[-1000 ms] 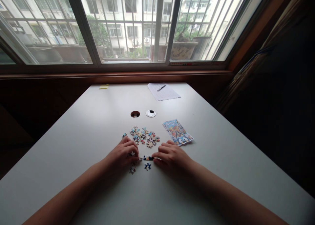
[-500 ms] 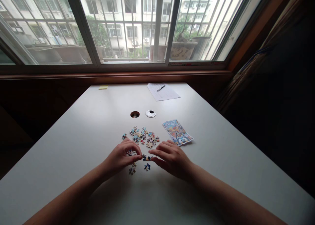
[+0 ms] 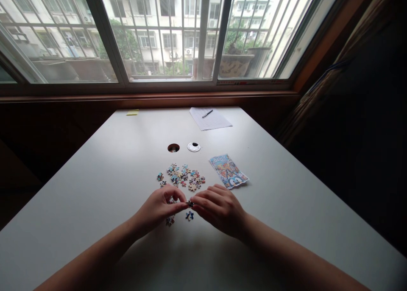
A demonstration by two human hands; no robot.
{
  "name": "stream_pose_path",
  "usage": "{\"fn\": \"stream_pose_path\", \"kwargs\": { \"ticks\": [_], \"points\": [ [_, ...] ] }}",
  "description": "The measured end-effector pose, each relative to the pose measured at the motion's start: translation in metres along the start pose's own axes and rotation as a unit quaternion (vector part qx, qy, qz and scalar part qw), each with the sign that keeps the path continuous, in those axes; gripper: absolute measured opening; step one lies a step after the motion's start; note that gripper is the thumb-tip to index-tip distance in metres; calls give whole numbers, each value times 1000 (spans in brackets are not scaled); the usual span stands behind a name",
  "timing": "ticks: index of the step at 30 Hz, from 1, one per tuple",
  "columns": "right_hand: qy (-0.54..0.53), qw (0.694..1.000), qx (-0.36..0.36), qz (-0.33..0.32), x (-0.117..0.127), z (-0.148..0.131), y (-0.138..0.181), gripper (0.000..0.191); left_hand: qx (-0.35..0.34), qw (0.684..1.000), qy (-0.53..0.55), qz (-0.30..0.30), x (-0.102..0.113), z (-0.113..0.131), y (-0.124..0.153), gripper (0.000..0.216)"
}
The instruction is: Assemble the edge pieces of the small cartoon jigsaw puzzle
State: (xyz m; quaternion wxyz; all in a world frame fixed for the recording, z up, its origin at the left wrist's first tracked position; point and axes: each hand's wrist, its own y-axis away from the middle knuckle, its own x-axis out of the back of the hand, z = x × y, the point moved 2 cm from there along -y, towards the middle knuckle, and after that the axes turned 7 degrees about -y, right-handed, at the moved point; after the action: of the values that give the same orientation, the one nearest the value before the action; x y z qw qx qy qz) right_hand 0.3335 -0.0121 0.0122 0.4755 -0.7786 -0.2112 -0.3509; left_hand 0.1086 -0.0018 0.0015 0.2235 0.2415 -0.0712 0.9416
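Between the fingertips of my two hands is a small dark puzzle piece (image 3: pixel 190 203). My left hand (image 3: pixel 160 208) pinches it from the left with thumb and index finger. From the right, the thumb and fingers of my right hand (image 3: pixel 219 207) close on the same spot; whether they hold a second, joined piece is hidden. A blue and white puzzle piece (image 3: pixel 189 215) lies on the table just below the fingertips. More loose pieces (image 3: pixel 170 220) sit partly covered by my left hand. Beyond both hands spreads a pile of colourful puzzle pieces (image 3: pixel 181 175).
To the right of the pile lies a colourful picture sheet (image 3: pixel 229 171). Farther back are a round hole (image 3: pixel 173 148) in the white table (image 3: pixel 79 189), its silver cover (image 3: pixel 193 146), papers (image 3: pixel 211 120) with a pen (image 3: pixel 207 113), and a yellow note (image 3: pixel 132 112). A barred window stands behind.
My left hand has moved right with the piece, and my right fingertips have closed in to meet it. The small gap between the hands is gone.
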Motion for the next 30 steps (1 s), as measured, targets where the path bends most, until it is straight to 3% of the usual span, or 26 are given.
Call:
{"fn": "stream_pose_path", "kwargs": {
  "ticks": [8, 12, 16, 21, 26, 30],
  "points": [
    [25, 1000, -5, 0, 0, 2, 1, 20, -13, 999, -30, 13, 0, 7, 1, 23],
    [19, 999, -22, 15, 2, 8, 2, 18, -62, 991, -102, 68, 6, 12, 3, 20],
    [13, 998, -54, 2, 4, 17, 8, 15, -177, 954, -220, 97, 9, 12, 5, 12],
    [11, 992, -109, -57, 8, 28, 12, 14, -273, 900, -334, 60, 2, 3, 8, 21],
    [4, 985, -138, -104, 12, 30, 11, 12, -313, 862, -397, 25, -4, -3, 8, 33],
    [0, 980, -150, -132, 12, 29, 11, 10, -317, 850, -420, 29, -4, -3, 7, 32]
  ]
}}
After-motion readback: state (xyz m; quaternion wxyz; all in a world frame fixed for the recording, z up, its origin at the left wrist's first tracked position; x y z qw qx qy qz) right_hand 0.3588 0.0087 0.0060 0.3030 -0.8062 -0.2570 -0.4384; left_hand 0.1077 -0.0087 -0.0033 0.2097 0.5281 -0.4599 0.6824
